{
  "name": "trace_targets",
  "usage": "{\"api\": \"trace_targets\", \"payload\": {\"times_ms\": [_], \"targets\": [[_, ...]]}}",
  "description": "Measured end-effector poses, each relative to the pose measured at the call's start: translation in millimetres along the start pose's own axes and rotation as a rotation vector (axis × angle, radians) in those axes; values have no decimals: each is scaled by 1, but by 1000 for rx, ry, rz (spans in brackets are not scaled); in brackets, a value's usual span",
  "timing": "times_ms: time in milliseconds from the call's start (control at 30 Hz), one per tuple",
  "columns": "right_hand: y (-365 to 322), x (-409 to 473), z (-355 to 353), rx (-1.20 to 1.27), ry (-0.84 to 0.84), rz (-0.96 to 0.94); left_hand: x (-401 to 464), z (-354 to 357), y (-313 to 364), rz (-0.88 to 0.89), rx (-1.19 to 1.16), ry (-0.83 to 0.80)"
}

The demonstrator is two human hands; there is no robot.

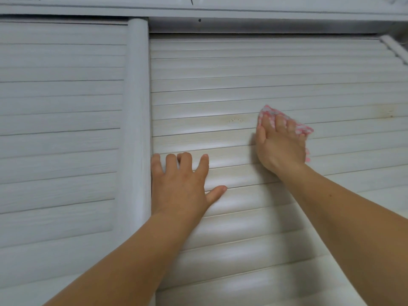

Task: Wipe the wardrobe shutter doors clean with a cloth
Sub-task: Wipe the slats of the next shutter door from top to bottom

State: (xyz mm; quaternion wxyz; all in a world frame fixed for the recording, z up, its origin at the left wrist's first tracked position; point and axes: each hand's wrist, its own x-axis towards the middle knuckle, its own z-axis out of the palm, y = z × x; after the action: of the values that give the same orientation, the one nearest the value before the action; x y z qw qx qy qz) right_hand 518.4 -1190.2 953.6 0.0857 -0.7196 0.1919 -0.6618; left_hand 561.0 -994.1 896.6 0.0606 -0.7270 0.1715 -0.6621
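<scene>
Two white slatted shutter doors fill the view. The right door (254,80) sits set back behind the left door (61,102). My right hand (280,144) presses a pink and white checked cloth (305,129) flat against the right door's slats, fingers spread over it; most of the cloth is hidden under the hand. My left hand (181,186) lies flat and open on the same door lower left, fingers apart, beside the left door's rounded edge post (136,120). Faint brownish specks (235,120) mark a slat just left of the cloth.
A white top rail (220,12) of the wardrobe runs across above both doors, with a dark gap under it over the right door. A yellowish stain (386,112) shows on slats at the far right. The right door's frame edge (395,48) is at the upper right.
</scene>
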Motion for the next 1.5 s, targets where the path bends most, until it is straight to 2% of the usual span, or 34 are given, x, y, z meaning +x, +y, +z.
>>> {"api": "trace_targets", "payload": {"times_ms": [233, 333, 433, 567, 733, 900, 1133, 1200, 1333, 1433, 1500], "targets": [[-65, -17, 9, 38, -119, -336, 0, 2, -1, -2, -32, 15], [-71, -19, 6, 26, -148, -458, 1, -1, -1, -19, -10, 75], [-61, -18, 3, -50, -110, -490, 0, 0, -2, 4, -29, 71], [-35, -10, 0, -67, -59, -402, -1, -2, -4, 0, -2, 68], [14, 6, -4, -97, -4, -179, -3, -5, -3, 10, 6, 47], [3, 9, -2, -40, -2, -23, -2, -6, -4, 25, 15, 49], [-64, 6, 2, 6, 5, -340, 3, 9, -6, 61, -44, 196], [-84, 1, 3, 24, -6, -432, 3, 12, -7, 78, -44, 180], [-112, -6, -4, 138, -139, -560, -1, 9, -7, 87, -66, 207], [-112, -3, -7, -19, -180, -683, 0, 9, -8, 78, -26, 236], [-102, 1, -6, -96, -170, -688, -1, 2, -9, 52, 10, 198]]}}
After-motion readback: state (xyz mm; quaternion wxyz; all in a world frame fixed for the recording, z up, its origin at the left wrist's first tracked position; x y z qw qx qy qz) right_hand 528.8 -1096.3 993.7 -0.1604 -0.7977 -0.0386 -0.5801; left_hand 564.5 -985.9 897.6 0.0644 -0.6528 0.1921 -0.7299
